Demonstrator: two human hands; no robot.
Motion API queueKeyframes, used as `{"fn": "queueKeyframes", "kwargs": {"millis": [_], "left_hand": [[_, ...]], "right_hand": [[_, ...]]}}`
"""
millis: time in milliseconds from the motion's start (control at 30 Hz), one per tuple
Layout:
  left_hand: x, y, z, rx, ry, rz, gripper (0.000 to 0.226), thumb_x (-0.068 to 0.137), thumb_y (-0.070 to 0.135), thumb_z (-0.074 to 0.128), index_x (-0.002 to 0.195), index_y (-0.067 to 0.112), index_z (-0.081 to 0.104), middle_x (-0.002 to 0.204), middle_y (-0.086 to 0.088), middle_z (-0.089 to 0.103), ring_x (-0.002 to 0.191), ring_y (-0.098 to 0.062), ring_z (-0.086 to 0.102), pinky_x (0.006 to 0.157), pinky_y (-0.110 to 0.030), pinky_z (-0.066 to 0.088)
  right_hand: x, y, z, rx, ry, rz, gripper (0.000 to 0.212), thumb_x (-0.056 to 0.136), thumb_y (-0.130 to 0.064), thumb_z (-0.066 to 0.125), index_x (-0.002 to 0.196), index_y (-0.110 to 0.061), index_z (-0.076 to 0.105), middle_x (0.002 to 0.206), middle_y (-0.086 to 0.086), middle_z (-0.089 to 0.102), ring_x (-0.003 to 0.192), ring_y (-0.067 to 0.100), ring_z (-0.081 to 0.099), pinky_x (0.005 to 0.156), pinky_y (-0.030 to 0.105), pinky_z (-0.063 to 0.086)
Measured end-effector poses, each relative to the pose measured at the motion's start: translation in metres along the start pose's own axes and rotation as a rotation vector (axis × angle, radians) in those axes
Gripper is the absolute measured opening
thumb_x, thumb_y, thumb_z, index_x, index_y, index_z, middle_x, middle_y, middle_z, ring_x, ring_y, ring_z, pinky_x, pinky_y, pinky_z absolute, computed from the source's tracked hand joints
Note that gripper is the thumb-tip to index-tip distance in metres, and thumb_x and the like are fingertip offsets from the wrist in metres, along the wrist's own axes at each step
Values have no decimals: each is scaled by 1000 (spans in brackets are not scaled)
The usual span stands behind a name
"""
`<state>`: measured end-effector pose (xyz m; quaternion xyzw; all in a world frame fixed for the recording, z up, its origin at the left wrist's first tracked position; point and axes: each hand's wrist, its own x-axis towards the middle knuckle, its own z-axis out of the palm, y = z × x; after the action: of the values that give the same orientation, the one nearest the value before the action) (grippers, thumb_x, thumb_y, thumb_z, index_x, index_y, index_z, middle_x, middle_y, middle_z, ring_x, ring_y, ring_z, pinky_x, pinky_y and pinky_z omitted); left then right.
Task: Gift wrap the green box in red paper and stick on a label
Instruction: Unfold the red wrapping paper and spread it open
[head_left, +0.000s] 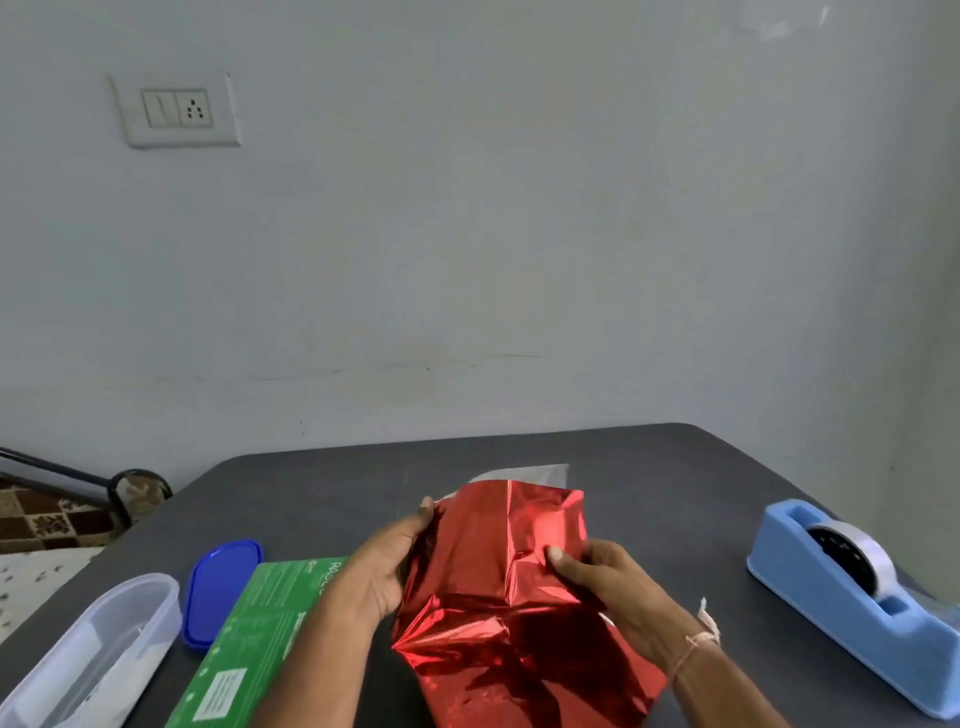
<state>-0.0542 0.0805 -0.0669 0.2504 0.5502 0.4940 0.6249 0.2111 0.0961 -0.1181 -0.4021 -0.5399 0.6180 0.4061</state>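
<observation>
A crumpled sheet of shiny red paper (498, 587) is held up over the middle of the dark table. My left hand (387, 566) grips its left edge, fingertips curled over the top corner. My right hand (602, 582) pinches the right side, thumb on the front of the foil. The green box (260, 644) lies flat on the table to the left, partly hidden behind my left forearm. No label is in view.
A blue tape dispenser (857, 597) stands at the right edge of the table (675, 467). At the left lie a clear plastic container (98, 660) and its blue lid (221, 587). A clear plastic sleeve (530, 474) peeks out behind the red paper.
</observation>
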Motion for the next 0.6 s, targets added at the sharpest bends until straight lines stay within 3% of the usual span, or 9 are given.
{"fn": "queueKeyframes", "kwargs": {"millis": [100, 133, 233, 267, 300, 333, 433, 533, 600], "left_hand": [[37, 0, -2, 15, 164, 123, 38, 93, 44, 71, 91, 6, 73, 90, -19, 75, 87, -33, 70, 85, -46, 57], [47, 0, -2, 68, 255, 221, 37, 94, 44, 70, 91, 7, 69, 90, -15, 73, 90, -32, 66, 83, -44, 53], [48, -7, 8, 456, 677, 733, 40, 94, 41, 71, 115, 10, 59, 105, -7, 63, 103, -30, 58, 90, -42, 47], [36, -13, 18, 589, 739, 948, 38, 93, 37, 72, 117, 11, 59, 110, -7, 63, 105, -28, 58, 91, -42, 47], [23, -20, 29, 676, 681, 1120, 30, 93, 34, 72, 113, 14, 61, 108, -3, 65, 101, -22, 60, 88, -38, 48], [9, -28, 41, 707, 519, 1168, 20, 93, 31, 72, 106, 19, 63, 102, 4, 67, 93, -14, 62, 83, -31, 49], [-14, -58, 74, 691, 50, 927, 6, 94, 28, 73, 89, 26, 71, 81, 15, 73, 74, -1, 66, 68, -15, 47], [-21, -81, 93, 625, -75, 797, 10, 96, 34, 70, 95, 27, 76, 78, 21, 73, 70, 6, 65, 68, -11, 45], [-27, -89, 99, 584, -118, 750, 22, 94, 50, 67, 103, 31, 75, 83, 20, 75, 73, 6, 66, 71, -17, 49]], "right_hand": [[4, 4, -12, -29, 61, 55, 49, 81, -37, 85, 107, 2, 74, 106, 22, 76, 95, 35, 74, 93, 45, 59], [4, 1, -13, -28, 104, 61, 48, 78, -37, 86, 103, 3, 75, 102, 22, 77, 89, 34, 75, 87, 44, 60], [3, -7, -17, -16, 261, 78, 33, 82, -29, 84, 91, 1, 75, 82, 16, 78, 64, 22, 73, 61, 28, 57], [2, -9, -20, -6, 301, 85, 28, 86, -26, 82, 89, 1, 75, 79, 15, 77, 61, 21, 72, 57, 26, 56], [1, -12, -20, 6, 326, 89, 24, 88, -23, 80, 88, 0, 75, 78, 16, 77, 59, 21, 71, 56, 26, 56], [-1, -14, -20, 32, 344, 84, 23, 89, -22, 79, 88, 1, 75, 79, 17, 76, 59, 22, 71, 57, 27, 57], [-12, -17, -15, 113, 369, 97, 29, 90, -25, 77, 93, 4, 75, 85, 22, 76, 66, 28, 71, 72, 40, 59], [-36, -23, -6, 175, 264, 75, 46, 90, -47, 71, 99, -2, 76, 93, 19, 74, 77, 31, 70, 74, 39, 56], [-50, -26, -4, 180, 200, 56, 57, 96, -60, 57, 108, -7, 75, 105, 11, 77, 93, 30, 72, 82, 41, 57]]}}
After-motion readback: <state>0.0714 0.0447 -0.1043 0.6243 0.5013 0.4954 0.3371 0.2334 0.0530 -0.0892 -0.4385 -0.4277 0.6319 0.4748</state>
